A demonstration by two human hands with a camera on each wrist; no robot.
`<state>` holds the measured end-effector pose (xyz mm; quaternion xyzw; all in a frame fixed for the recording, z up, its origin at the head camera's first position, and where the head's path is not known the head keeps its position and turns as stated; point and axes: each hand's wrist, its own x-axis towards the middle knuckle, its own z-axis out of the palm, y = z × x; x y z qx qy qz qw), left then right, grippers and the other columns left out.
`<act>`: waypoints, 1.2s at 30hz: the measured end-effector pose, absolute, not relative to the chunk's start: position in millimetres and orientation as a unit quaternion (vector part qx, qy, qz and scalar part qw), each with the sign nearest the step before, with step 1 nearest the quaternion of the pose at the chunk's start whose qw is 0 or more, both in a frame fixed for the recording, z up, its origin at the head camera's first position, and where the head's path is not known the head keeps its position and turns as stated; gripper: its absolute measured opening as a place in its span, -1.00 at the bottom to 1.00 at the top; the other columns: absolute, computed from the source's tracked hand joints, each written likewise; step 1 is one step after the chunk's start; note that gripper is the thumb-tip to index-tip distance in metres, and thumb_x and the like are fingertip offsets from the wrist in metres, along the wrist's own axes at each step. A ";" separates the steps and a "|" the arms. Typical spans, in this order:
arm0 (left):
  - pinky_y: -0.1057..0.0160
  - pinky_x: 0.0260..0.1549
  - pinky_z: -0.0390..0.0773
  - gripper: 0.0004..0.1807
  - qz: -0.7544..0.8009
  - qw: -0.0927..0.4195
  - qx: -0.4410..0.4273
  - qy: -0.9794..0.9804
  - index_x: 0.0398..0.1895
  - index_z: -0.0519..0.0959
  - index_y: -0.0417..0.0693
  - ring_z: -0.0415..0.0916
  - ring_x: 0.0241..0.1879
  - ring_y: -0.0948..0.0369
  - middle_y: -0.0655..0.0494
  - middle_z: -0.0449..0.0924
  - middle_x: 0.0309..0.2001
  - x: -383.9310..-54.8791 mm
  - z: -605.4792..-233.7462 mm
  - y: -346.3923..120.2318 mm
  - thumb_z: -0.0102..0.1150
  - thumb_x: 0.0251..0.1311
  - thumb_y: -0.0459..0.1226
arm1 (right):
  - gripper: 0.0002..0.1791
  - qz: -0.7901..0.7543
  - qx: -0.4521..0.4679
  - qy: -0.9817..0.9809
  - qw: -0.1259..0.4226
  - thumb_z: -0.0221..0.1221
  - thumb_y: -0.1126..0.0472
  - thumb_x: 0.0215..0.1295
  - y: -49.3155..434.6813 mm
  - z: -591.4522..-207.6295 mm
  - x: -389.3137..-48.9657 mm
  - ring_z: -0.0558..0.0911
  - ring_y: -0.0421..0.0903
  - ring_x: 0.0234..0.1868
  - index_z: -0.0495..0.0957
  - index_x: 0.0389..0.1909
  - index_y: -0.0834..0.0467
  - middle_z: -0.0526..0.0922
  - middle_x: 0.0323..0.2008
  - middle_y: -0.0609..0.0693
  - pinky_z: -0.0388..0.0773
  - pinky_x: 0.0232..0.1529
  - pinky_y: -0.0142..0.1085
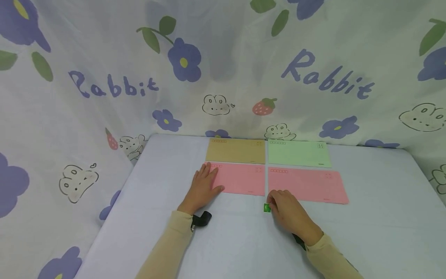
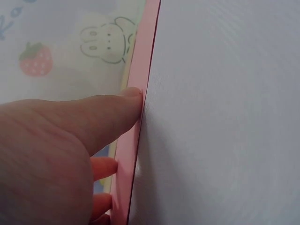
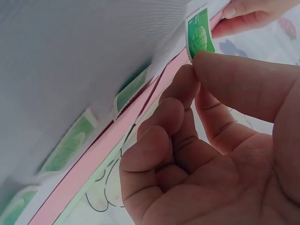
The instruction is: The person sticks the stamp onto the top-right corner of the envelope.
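Note:
My right hand (image 1: 290, 213) pinches a small green postage stamp (image 3: 200, 33) between thumb and index finger, its other fingers curled in. The stamp is in front of the gap between two pink envelopes. My left hand (image 1: 202, 190) rests with fingers spread on the left end of the left pink envelope (image 1: 244, 179); its thumb (image 2: 124, 104) presses close to the near edge. The right pink envelope (image 1: 308, 186) lies just beyond my right hand. In the right wrist view, more green stamps (image 3: 68, 146) lie on the table alongside a pink edge; the head view does not show them.
A brown envelope (image 1: 235, 151) and a pale green envelope (image 1: 299, 154) lie side by side behind the pink ones. The white table (image 1: 379, 217) meets a patterned cloth (image 1: 237, 46) at its back. A black wrist camera (image 1: 202, 219) sits on my left wrist.

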<state>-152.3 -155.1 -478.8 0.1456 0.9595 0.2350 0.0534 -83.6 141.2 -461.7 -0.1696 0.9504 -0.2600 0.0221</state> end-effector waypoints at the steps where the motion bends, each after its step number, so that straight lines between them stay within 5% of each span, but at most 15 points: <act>1: -0.24 0.48 -0.19 -0.21 0.236 0.056 0.144 0.959 0.49 0.27 -0.25 -0.24 0.57 -0.18 -0.31 -0.09 0.56 -152.3 -478.7 -155.3 0.26 0.32 -0.03 | -0.83 -0.263 -0.170 0.949 0.022 0.31 0.45 0.22 141.2 -461.0 -83.3 0.44 -0.14 -0.30 0.55 -0.33 0.15 0.50 -0.45 -0.17 0.51 -0.25 -0.25; 36: -0.28 0.46 -0.14 -0.23 0.238 0.044 0.148 0.959 0.47 0.28 -0.29 -0.21 0.55 -0.23 -0.35 -0.05 0.55 -145.0 -479.9 -153.7 0.25 0.33 -0.06 | -0.84 -0.293 -0.154 0.943 -0.017 0.29 0.44 0.25 141.6 -460.8 -80.1 0.46 -0.14 -0.28 0.57 -0.32 0.12 0.54 -0.42 -0.16 0.54 -0.27 -0.27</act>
